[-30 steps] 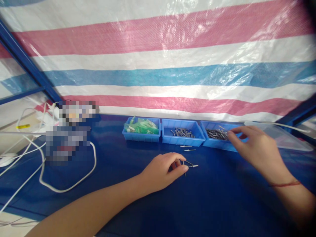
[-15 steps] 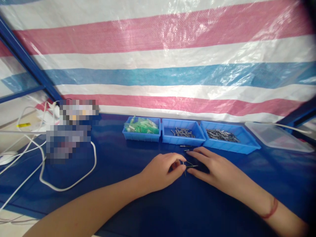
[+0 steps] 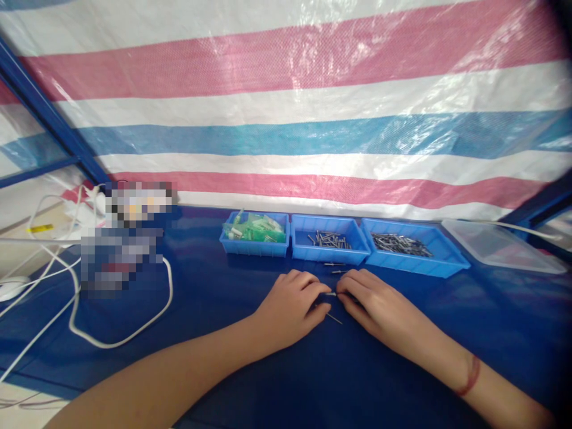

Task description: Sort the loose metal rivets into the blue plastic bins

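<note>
My right hand (image 3: 379, 301) pinches a short, thin metal rivet (image 3: 331, 294) between thumb and fingertips. Just left of it, my left hand (image 3: 290, 310) is curled with its thumb and forefinger apart; its fingertip is at the far end of that rivet, and I cannot tell whether it touches. Another thin rivet (image 3: 335, 319) lies on the blue table below the left thumb, partly hidden. Two more dark rivets (image 3: 334, 264) rest in front of the middle blue bin (image 3: 306, 254), which has loose metal rivets inside.
The right blue bin (image 3: 413, 267) holds many metal pieces, and the left blue bin (image 3: 254, 247) has green plastic packets. A clear lid (image 3: 504, 247) lies at the right. White cables (image 3: 120, 344) loop across the left side. A striped sheet (image 3: 286, 137) hangs behind.
My right fingers have closed together onto a rivet. My left hand has shifted slightly left and its thumb and forefinger have parted. The crossed rivets between the hands have been separated.
</note>
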Demonstrator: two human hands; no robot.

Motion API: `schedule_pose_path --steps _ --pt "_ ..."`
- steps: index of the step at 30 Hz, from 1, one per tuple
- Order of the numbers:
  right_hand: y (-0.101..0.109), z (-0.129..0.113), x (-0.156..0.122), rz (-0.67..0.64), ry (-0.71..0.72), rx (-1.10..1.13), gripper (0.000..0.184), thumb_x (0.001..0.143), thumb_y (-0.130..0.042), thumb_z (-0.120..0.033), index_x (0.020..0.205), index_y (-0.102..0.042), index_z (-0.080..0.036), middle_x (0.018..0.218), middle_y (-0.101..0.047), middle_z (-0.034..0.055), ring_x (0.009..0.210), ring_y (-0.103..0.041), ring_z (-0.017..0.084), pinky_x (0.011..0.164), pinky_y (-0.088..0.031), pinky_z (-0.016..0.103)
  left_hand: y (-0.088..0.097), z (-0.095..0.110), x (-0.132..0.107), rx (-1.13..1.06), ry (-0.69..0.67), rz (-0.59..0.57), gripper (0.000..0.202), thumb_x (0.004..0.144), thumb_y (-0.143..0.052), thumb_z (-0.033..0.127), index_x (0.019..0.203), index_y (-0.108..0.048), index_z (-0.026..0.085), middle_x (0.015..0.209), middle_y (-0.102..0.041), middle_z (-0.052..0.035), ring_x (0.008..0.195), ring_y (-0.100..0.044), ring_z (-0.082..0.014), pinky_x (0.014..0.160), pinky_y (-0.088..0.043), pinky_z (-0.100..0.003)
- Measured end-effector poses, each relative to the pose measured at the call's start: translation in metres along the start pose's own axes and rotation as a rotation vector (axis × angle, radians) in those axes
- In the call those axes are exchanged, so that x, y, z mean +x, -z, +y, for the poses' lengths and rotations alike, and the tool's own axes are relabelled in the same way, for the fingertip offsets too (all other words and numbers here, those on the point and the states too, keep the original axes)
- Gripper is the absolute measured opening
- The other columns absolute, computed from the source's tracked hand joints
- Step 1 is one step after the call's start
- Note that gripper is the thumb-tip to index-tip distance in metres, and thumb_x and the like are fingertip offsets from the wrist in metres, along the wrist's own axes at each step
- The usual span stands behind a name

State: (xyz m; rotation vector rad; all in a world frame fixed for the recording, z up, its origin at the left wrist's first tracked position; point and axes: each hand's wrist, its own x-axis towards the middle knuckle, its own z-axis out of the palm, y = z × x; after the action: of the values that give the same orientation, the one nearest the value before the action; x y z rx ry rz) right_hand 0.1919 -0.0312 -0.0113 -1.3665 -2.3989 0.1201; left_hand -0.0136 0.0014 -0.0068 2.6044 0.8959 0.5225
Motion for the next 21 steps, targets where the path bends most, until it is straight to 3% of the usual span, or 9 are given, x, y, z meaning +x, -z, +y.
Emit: schedule_pose_path --steps 5,12,16,21 --pt "-0.0009 -0.0050 0.0027 0.023 0.011 -0.002 0.017 0.093 -0.042 -0.015 0.086 -0.058 -0.018 0.083 -0.060 0.0062 0.078 -0.055 0.020 0.072 -0.047 0.037 -0.0001 -0.0033 0.0016 -0.039 0.000 0.009 0.021 0.091 -0.053 0.031 0.108 -0.061 0.021 0.105 -0.065 -0.0044 0.099 -0.054 -0.0212 0.083 -0.040 -0.033" --pt "-0.0001 -0.0081 0.0034 0.137 0.038 0.195 0.019 0.094 -0.043 -0.020 0.099 -0.061 -0.021 0.096 -0.064 0.0077 0.090 -0.060 0.021 0.079 -0.051 0.036 0.0040 -0.0052 0.0061 -0.351 0.118 0.107 0.011 0.088 -0.057 0.025 0.089 -0.065 0.018 0.088 -0.068 -0.0014 0.085 -0.061 -0.0157 0.077 -0.043 -0.026" --pt "0.0008 -0.0086 0.0029 0.157 -0.056 0.302 0.016 0.093 -0.047 -0.024 0.095 -0.062 -0.021 0.093 -0.065 0.0067 0.088 -0.062 0.020 0.077 -0.052 0.034 0.0054 -0.0026 0.0058 -0.469 0.143 0.195 0.013 0.089 -0.054 0.025 0.089 -0.065 0.017 0.089 -0.069 -0.0019 0.082 -0.062 -0.0136 0.075 -0.045 -0.023" --pt "0.0029 -0.0110 0.0031 0.208 -0.242 0.536 0.017 0.090 -0.054 -0.035 0.088 -0.064 -0.021 0.084 -0.066 0.0041 0.077 -0.063 0.018 0.068 -0.052 0.029 0.0053 -0.0019 0.0057 -0.496 0.156 0.171 0.011 0.086 -0.058 0.024 0.087 -0.066 0.016 0.087 -0.070 -0.0014 0.079 -0.063 -0.0130 0.074 -0.046 -0.022"
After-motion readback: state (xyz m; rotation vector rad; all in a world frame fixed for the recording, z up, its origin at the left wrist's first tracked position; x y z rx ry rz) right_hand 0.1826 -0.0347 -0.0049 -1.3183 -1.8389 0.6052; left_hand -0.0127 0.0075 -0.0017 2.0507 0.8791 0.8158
